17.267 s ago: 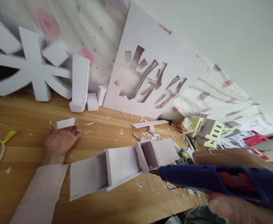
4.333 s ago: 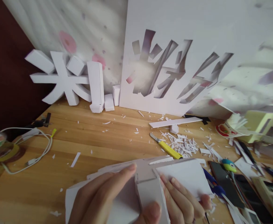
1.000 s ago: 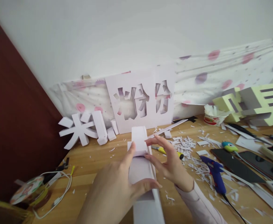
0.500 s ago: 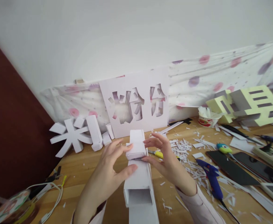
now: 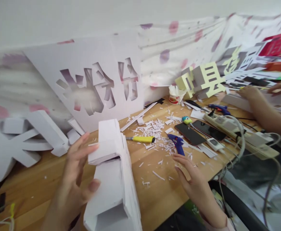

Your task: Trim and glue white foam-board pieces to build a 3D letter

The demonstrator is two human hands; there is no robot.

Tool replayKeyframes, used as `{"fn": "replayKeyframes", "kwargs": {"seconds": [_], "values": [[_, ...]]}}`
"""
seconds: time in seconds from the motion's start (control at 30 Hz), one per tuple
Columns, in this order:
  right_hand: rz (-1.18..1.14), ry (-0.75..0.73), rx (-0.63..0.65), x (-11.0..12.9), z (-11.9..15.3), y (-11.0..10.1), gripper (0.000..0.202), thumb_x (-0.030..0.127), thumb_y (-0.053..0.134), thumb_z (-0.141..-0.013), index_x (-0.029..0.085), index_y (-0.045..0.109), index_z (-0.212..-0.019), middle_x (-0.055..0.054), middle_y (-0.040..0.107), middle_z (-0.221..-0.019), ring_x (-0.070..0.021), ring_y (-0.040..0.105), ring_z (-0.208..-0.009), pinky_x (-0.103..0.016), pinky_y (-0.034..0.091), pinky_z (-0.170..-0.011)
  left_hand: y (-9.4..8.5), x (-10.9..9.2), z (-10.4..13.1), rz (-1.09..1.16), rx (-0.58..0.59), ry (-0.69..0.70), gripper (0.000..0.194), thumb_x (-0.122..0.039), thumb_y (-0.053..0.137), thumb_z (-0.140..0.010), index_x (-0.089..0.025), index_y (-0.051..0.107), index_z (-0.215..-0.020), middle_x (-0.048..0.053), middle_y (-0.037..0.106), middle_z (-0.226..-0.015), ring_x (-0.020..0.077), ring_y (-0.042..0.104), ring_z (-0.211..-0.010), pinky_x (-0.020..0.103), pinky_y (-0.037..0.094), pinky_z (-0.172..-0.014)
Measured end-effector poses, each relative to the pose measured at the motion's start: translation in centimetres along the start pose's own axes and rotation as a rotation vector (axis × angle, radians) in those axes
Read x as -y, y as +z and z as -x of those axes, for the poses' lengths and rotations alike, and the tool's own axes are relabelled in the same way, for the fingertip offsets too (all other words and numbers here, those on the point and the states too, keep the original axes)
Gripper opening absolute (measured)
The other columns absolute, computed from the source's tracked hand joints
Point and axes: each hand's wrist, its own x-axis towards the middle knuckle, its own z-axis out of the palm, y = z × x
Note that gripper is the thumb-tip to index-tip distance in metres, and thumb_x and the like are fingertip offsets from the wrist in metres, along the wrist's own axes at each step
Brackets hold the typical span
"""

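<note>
A long white foam-board letter piece (image 5: 109,179), built of box-like strokes with an open hollow at its near end, lies on the wooden table in front of me. At its left side is my left hand (image 5: 74,179). Its fingers are spread, with a fingertip and the thumb at the piece's edge; whether they press on it I cannot tell. My right hand (image 5: 191,179) hovers over the table's front edge, empty, fingers apart. Just beyond its fingertips lies a blue glue gun (image 5: 176,142). Between the piece and the glue gun rests a yellow utility knife (image 5: 142,139).
White scraps (image 5: 152,128) litter the table. A white board with cut-out characters (image 5: 128,106) leans at the back, a white foam character (image 5: 8,150) to its left. Phones (image 5: 190,133), a power strip (image 5: 241,136) and a paper cup (image 5: 176,96) stand right. Another person's hands (image 5: 253,93) work at far right.
The view has swung right and closer. My right hand has left the white foam piece and moved right toward the glue gun. My left hand stays beside the piece. Another person's hands have come into view.
</note>
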Motion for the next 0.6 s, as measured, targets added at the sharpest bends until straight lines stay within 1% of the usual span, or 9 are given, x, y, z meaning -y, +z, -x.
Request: {"fn": "replayKeyframes", "kwargs": {"seconds": [0.03, 0.1, 0.13, 0.17, 0.27, 0.33, 0.43, 0.53, 0.6], "values": [[0.004, 0.014, 0.013, -0.1, 0.0, 0.1, 0.021, 0.035, 0.049, -0.107, 0.024, 0.063, -0.118, -0.012, 0.079, -0.115, -0.0267, 0.08, -0.099, -0.04, 0.066, -0.081, 0.1, 0.1, -0.1, 0.032, 0.012, -0.007, 0.05, -0.073, 0.072, -0.083, -0.048, 0.062, -0.126, -0.009, 0.035, -0.17, 0.036, 0.031, -0.159, 0.06, 0.034, -0.129], [0.018, 0.049, 0.06, 0.3, -0.5, 0.4, 0.02, 0.037, 0.051, -0.107, 0.024, 0.066, -0.11, -0.006, 0.081, -0.09, -0.0217, 0.079, -0.07, -0.032, 0.063, -0.061, 0.4, 0.1, -0.3, 0.091, 0.032, 0.011, 0.053, -0.076, 0.072, -0.082, -0.046, 0.061, -0.125, -0.007, 0.042, -0.166, 0.0369, 0.036, -0.157, 0.06, 0.038, -0.127], [0.038, 0.065, 0.088, 0.5, -0.9, 0.6, 0.021, 0.038, 0.053, -0.107, 0.024, 0.068, -0.106, -0.004, 0.08, -0.081, -0.0206, 0.076, -0.062, -0.031, 0.06, -0.057, 0.5, 0.1, -0.4, 0.118, 0.024, 0.036, 0.055, -0.077, 0.071, -0.081, -0.044, 0.061, -0.124, -0.006, 0.045, -0.164, 0.037, 0.036, -0.156, 0.06, 0.038, -0.127], [0.064, 0.077, 0.119, 0.7, -1.4, 0.9, 0.021, 0.038, 0.054, -0.106, 0.024, 0.069, -0.103, -0.003, 0.078, -0.077, -0.0206, 0.075, -0.061, -0.031, 0.058, -0.057, 0.6, 0.1, -0.5, 0.125, 0.013, 0.056, 0.057, -0.079, 0.07, -0.081, -0.042, 0.061, -0.123, -0.005, 0.046, -0.163, 0.0367, 0.035, -0.157, 0.059, 0.036, -0.128], [0.154, 0.1, 0.227, 1.0, -3.1, 1.8, 0.019, 0.031, 0.057, -0.104, 0.022, 0.073, -0.1, -0.004, 0.077, -0.078, -0.0225, 0.075, -0.07, -0.033, 0.056, -0.066, 0.7, 0.1, -0.7, 0.046, -0.023, 0.08, 0.062, -0.08, 0.068, -0.081, -0.035, 0.057, -0.122, 0.0, 0.04, -0.167, 0.0355, 0.028, -0.161, 0.056, 0.023, -0.133], [0.212, 0.111, 0.294, 0.8, -3.9, 2.7, 0.018, 0.024, 0.057, -0.104, 0.02, 0.074, -0.099, -0.005, 0.077, -0.084, -0.0217, 0.074, -0.077, -0.033, 0.056, -0.071, 0.5, 0.2, -0.8, -0.009, -0.008, 0.086, 0.065, -0.081, 0.07, -0.08, -0.031, 0.055, -0.12, 0.004, 0.035, -0.169, 0.0374, 0.025, -0.161, 0.059, 0.019, -0.134], [0.291, 0.123, 0.349, 0.2, -5.1, 4.1, 0.013, 0.026, 0.063, -0.104, 0.017, 0.072, -0.103, -0.005, 0.076, -0.098, -0.0195, 0.073, -0.087, -0.037, 0.06, -0.081, 0.1, 0.4, -0.6, -0.003, 0.045, 0.085, 0.065, -0.079, 0.073, -0.078, -0.032, 0.054, -0.12, 0.004, 0.032, -0.171, 0.0391, 0.027, -0.16, 0.062, 0.025, -0.131], [0.355, 0.112, 0.363, -0.2, -6.4, 5.7, 0.02, 0.033, 0.069, -0.102, 0.017, 0.07, -0.114, -0.006, 0.073, -0.117, -0.0226, 0.072, -0.104, -0.045, 0.061, -0.092, -0.3, 0.9, -0.3, 0.052, 0.101, 0.087, 0.063, -0.076, 0.075, -0.079, -0.04, 0.054, -0.125, -0.002, 0.027, -0.172, 0.0374, 0.025, -0.161, 0.062, 0.031, -0.129], [0.39, 0.095, 0.369, -0.2, -7.4, 6.7, 0.023, 0.034, 0.069, -0.102, 0.018, 0.07, -0.119, -0.008, 0.071, -0.126, -0.025, 0.07, -0.112, -0.048, 0.06, -0.096, -0.6, 1.4, -0.5, 0.072, 0.136, 0.119, 0.066, -0.08, 0.072, -0.078, -0.043, 0.053, -0.13, -0.003, 0.027, -0.172, 0.0372, 0.024, -0.162, 0.062, 0.033, -0.128]]}}
